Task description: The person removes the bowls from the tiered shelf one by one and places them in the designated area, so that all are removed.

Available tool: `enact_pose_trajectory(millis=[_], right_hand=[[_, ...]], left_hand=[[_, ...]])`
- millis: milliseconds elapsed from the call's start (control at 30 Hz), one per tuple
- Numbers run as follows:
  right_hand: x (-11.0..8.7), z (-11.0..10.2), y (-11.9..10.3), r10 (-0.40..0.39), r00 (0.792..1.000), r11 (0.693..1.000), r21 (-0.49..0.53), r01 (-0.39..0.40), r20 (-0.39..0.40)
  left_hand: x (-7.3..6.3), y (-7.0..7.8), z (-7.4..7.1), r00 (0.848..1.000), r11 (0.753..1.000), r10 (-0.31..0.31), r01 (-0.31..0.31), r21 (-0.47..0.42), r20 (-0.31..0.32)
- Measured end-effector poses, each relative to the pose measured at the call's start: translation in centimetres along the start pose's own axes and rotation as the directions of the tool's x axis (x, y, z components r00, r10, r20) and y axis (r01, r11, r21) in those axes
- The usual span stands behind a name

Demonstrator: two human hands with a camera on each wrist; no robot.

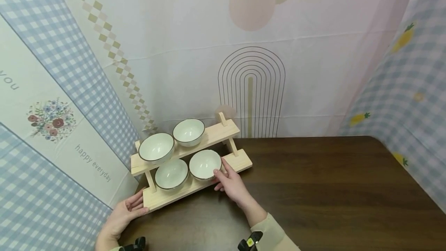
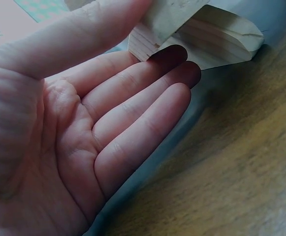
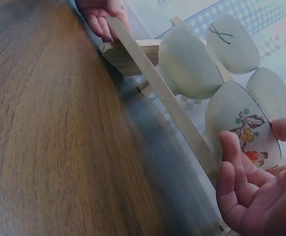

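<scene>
In the lower left of the head view, a two-tier rack of pale, bare wood [image 1: 242,161] stands at a slant on a dark brown, wood-grained desk [image 1: 320,189]. As far as the pictures show, the loading looks nearly done: each tier carries two bowls. A round white bowl with a thin dark rim [image 1: 156,147] sits at the left of the upper tier, and a second white dark-rimmed bowl [image 1: 189,131] is beside it. A third white bowl, also dark-edged [image 1: 171,174], rests at the left of the lower tier. What seems left is the release of the fourth, a white bowl with painted fruit and leaves on its outer wall [image 3: 245,123], which is over the middle of that tier; whether its foot fully bears on the wood cannot be told.

The right hand [image 1: 234,184] grips this bowl, thumb and fingers at its rim and outer side. The left hand [image 1: 122,217] holds the rack's near left corner, thumb to one side, fingers to the other, apparently to steady it.

The bowls look like glazed ceramic, their smooth insides catching bright highlights, their walls flaring up from narrow bases. The rack's flat boards have rounded corners at the right end, and slim slanting struts join the tiers. Behind hangs a white printed cloth with line-drawn arches [image 1: 313,76], softly creased.
</scene>
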State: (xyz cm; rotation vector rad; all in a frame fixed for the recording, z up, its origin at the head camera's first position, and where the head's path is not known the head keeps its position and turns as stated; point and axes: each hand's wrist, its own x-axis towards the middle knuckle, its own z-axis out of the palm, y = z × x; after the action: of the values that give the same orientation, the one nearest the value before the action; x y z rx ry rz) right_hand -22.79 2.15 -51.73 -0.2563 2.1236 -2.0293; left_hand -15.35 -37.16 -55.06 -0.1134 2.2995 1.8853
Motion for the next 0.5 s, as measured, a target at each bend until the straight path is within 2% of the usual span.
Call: enact_pose_trajectory(millis=[167, 500], right_hand=[[-0.1, 0.0, -0.2, 0.016, 1.000, 0.999, 0.044, -0.016, 0.000], [-0.3, -0.5, -1.1, 0.062, 0.998, 0.996, 0.061, -0.062, -0.007]], left_hand=[[0.0, 0.1, -0.1, 1.000, 1.000, -0.001, 0.001, -0.005, 0.009], [-0.2, 0.2, -0.1, 1.000, 1.000, -0.006, 0.006, -0.011, 0.020]])
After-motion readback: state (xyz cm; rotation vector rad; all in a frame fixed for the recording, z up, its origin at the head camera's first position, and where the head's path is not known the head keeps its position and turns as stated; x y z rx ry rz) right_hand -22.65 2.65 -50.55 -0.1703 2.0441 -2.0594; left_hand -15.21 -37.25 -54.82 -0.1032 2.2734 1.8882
